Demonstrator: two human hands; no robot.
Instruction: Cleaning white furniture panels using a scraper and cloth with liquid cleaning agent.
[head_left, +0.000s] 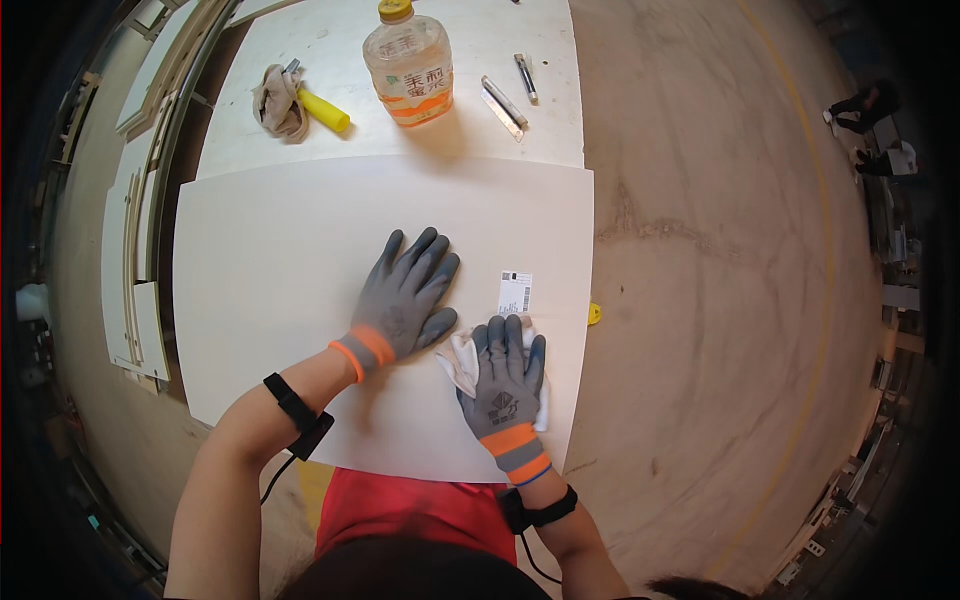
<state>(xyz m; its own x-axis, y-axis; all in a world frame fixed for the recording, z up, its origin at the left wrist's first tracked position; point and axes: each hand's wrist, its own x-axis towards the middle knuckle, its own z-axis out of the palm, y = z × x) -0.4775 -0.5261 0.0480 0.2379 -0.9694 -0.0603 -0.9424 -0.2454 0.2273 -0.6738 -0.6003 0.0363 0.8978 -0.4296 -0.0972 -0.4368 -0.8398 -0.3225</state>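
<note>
A large white board (270,270) lies flat in front of me. My left hand (405,295), in a grey glove with an orange cuff, rests on it with the fingers stretched out and nothing in them. My right hand (505,375), gloved the same way, presses a bunched white cloth (461,362) against the board near its right edge. The cloth sticks out on both sides of that hand, and its middle is hidden under the palm. Just beyond the right fingertips is a white printed label (515,290) on the board.
Beyond the board, on a white tabletop (330,50), stand or lie a clear bottle with a yellow cap (410,70), a yellow-handled tool (323,112), a crumpled beige cloth (281,104), a utility knife (503,107) and a marker (525,79). Stacked panels (130,260) are at left.
</note>
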